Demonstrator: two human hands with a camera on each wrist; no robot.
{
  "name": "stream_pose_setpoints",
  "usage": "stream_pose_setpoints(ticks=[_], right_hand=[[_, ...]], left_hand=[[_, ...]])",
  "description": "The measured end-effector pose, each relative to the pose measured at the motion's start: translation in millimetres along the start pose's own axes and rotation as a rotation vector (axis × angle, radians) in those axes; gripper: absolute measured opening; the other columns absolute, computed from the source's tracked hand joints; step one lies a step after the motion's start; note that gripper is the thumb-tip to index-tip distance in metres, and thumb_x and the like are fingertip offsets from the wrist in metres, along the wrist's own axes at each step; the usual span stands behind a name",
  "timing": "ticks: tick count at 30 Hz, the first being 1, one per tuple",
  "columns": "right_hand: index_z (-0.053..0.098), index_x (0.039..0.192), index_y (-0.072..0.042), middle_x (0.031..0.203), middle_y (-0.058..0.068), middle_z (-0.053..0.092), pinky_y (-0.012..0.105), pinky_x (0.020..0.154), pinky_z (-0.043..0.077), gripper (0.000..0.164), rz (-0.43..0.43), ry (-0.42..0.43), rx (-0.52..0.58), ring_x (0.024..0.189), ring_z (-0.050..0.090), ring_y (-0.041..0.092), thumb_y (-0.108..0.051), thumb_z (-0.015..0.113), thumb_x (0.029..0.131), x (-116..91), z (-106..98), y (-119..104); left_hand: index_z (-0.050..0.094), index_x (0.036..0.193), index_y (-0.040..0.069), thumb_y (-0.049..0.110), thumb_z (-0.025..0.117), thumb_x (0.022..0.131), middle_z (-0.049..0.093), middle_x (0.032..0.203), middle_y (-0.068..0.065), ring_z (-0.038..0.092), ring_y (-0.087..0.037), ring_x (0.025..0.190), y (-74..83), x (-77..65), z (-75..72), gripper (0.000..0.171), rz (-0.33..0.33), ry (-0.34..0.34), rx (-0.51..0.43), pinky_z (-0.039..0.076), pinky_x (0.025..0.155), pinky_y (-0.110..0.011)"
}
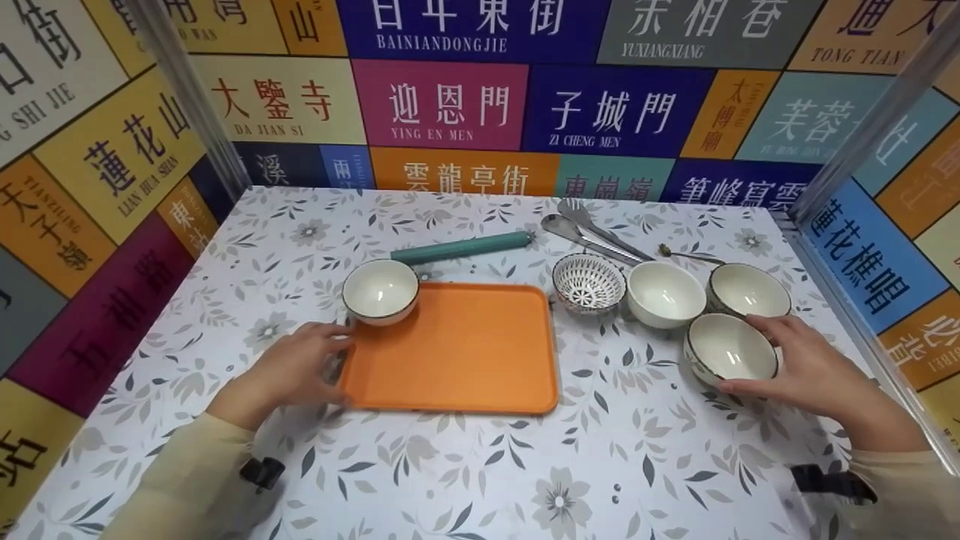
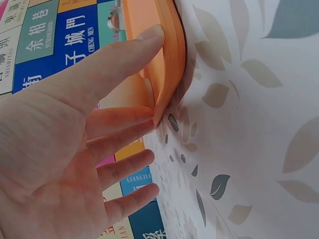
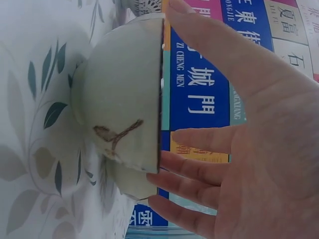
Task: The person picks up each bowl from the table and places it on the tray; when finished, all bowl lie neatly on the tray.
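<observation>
My left hand (image 1: 300,364) is at the left edge of an orange rectangular tray (image 1: 457,360), its fingers loosely extended. In the left wrist view, the thumb overlaps the tray rim (image 2: 172,55) and two fingertips come right to its side. A white bowl (image 1: 380,291) with a dark rim sits over the tray's far left corner. My right hand (image 1: 806,367) spreads around the right side of the nearest white bowl (image 1: 731,351), which stands upright on the table. In the right wrist view, thumb and fingers lie close along this bowl's rim, fairly straight; a brown twig pattern (image 3: 117,134) marks its outside.
Behind the nearest bowl are two more white bowls (image 1: 666,295) (image 1: 750,291) and a patterned bowl (image 1: 589,283). A green stick-like object (image 1: 461,247) lies behind the tray. Metal cutlery (image 1: 600,232) and a thin spoon (image 1: 690,255) lie farther back. Sign-covered walls (image 1: 442,105) border the floral table.
</observation>
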State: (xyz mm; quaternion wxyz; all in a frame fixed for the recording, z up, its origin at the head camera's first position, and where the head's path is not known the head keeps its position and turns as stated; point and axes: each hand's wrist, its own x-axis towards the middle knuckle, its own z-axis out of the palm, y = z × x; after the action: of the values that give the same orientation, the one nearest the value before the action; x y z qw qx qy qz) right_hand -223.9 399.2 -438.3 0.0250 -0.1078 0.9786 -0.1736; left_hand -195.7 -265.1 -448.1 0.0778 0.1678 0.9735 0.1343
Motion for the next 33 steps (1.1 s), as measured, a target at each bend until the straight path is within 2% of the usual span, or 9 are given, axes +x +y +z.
stream_pose_setpoints(ticks=[8, 10, 14, 17, 24, 26, 31, 33], right_hand=[[0.044, 0.150, 0.004, 0.134, 0.032, 0.051, 0.073, 0.090, 0.045, 0.114, 0.009, 0.036, 0.052, 0.117, 0.053, 0.050, -0.060, 0.091, 0.068, -0.9, 9.4, 10.0], [0.045, 0.149, 0.004, 0.135, 0.032, 0.052, 0.068, 0.087, 0.048, 0.113, -0.001, 0.060, 0.056, 0.115, 0.054, 0.049, -0.058, 0.092, 0.068, -1.2, 10.6, 11.5], [0.049, 0.146, 0.003, 0.136, 0.031, 0.053, 0.048, 0.077, 0.051, 0.110, -0.036, 0.109, 0.063, 0.108, 0.058, 0.045, -0.056, 0.094, 0.065, -0.2, 13.0, 14.4], [0.051, 0.145, 0.001, 0.135, 0.028, 0.054, 0.042, 0.076, 0.050, 0.109, -0.057, 0.129, 0.079, 0.106, 0.059, 0.044, -0.054, 0.096, 0.063, -0.1, 15.5, 15.8], [0.052, 0.145, -0.003, 0.138, 0.023, 0.055, 0.066, 0.089, 0.049, 0.107, -0.106, 0.142, 0.123, 0.114, 0.060, 0.047, -0.049, 0.099, 0.061, -2.7, 24.3, 13.0], [0.052, 0.145, -0.005, 0.138, 0.020, 0.056, 0.065, 0.090, 0.050, 0.107, -0.122, 0.146, 0.136, 0.113, 0.061, 0.046, -0.048, 0.100, 0.059, -3.1, 26.9, 9.8], [0.054, 0.144, -0.005, 0.137, 0.016, 0.056, 0.051, 0.086, 0.053, 0.108, -0.189, 0.164, 0.141, 0.108, 0.064, 0.041, -0.047, 0.101, 0.056, -1.9, 30.0, -5.2], [0.054, 0.144, -0.005, 0.138, 0.015, 0.055, 0.053, 0.087, 0.054, 0.109, -0.213, 0.165, 0.150, 0.109, 0.063, 0.039, -0.047, 0.101, 0.055, 0.2, 31.1, -13.1]], left_hand=[[0.064, 0.138, -0.001, 0.032, 0.094, 0.070, 0.055, 0.151, -0.016, 0.046, -0.043, 0.140, 0.7, 1.0, -1.7, 0.081, 0.000, 0.004, -0.010, 0.043, 0.110, -0.064], [0.064, 0.138, 0.000, 0.032, 0.094, 0.070, 0.055, 0.152, -0.016, 0.046, -0.042, 0.141, 0.8, 1.0, -1.8, 0.082, -0.002, 0.004, -0.012, 0.043, 0.111, -0.063], [0.064, 0.139, 0.000, 0.032, 0.094, 0.069, 0.054, 0.152, -0.016, 0.046, -0.042, 0.142, 0.4, 1.0, -0.9, 0.083, -0.009, 0.008, -0.016, 0.043, 0.112, -0.062], [0.063, 0.139, 0.001, 0.033, 0.094, 0.069, 0.054, 0.153, -0.017, 0.045, -0.042, 0.142, 0.0, 0.2, 0.4, 0.084, -0.014, 0.005, -0.023, 0.042, 0.113, -0.062], [0.063, 0.140, 0.001, 0.033, 0.095, 0.068, 0.053, 0.153, -0.017, 0.045, -0.042, 0.143, -0.4, -2.3, 3.2, 0.084, -0.033, -0.005, -0.037, 0.040, 0.115, -0.062], [0.064, 0.139, 0.002, 0.034, 0.095, 0.068, 0.054, 0.152, -0.016, 0.045, -0.042, 0.142, -0.8, -2.3, 3.5, 0.084, -0.025, -0.001, -0.028, 0.042, 0.113, -0.062], [0.066, 0.137, 0.002, 0.036, 0.094, 0.068, 0.057, 0.149, -0.015, 0.049, -0.040, 0.139, -2.1, -1.2, 2.4, 0.081, 0.017, 0.025, 0.009, 0.047, 0.107, -0.060], [0.066, 0.137, 0.002, 0.036, 0.093, 0.068, 0.058, 0.149, -0.015, 0.049, -0.040, 0.139, -2.2, -0.2, 1.2, 0.081, 0.022, 0.031, 0.014, 0.047, 0.107, -0.060]])
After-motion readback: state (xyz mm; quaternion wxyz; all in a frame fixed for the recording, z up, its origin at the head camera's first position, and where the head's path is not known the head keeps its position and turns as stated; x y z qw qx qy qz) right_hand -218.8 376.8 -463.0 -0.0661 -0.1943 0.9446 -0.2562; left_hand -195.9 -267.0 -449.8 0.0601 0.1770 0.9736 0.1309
